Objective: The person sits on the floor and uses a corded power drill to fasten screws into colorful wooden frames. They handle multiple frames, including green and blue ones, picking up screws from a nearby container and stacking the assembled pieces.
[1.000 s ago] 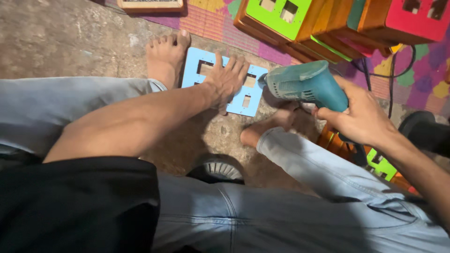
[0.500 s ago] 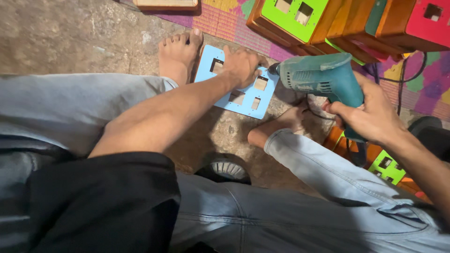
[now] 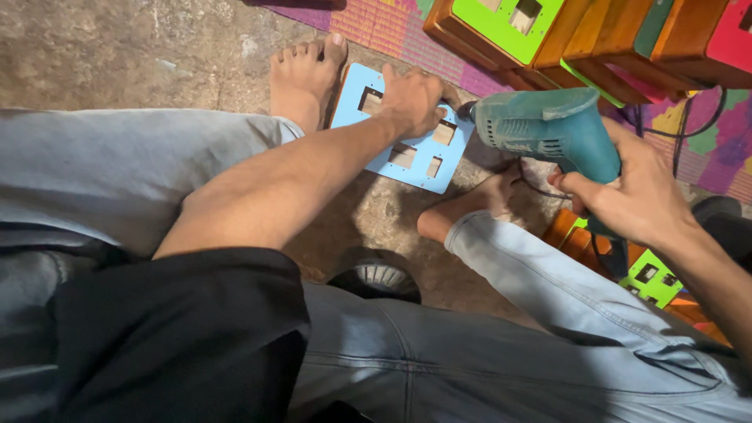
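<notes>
Panel (image 3: pixel 407 145), light blue with rectangular cut-outs, lies flat on the concrete floor, pinned under my left hand (image 3: pixel 411 98), palm down and fingers spread across its far edge. My right hand (image 3: pixel 638 196) has a full grip closed round the handle of the teal power drill (image 3: pixel 544 129), whose nose sits at the panel's edge just beside my left fingers. Risks as I judge them: the bit skating off toward those fingers; the panel spinning if the bit bites, since only one palm holds it. My bare left foot (image 3: pixel 301 78) touches the panel's other side; my right foot (image 3: pixel 470 207) lies under the drill. The cord (image 3: pixel 536 184) trails close by.
</notes>
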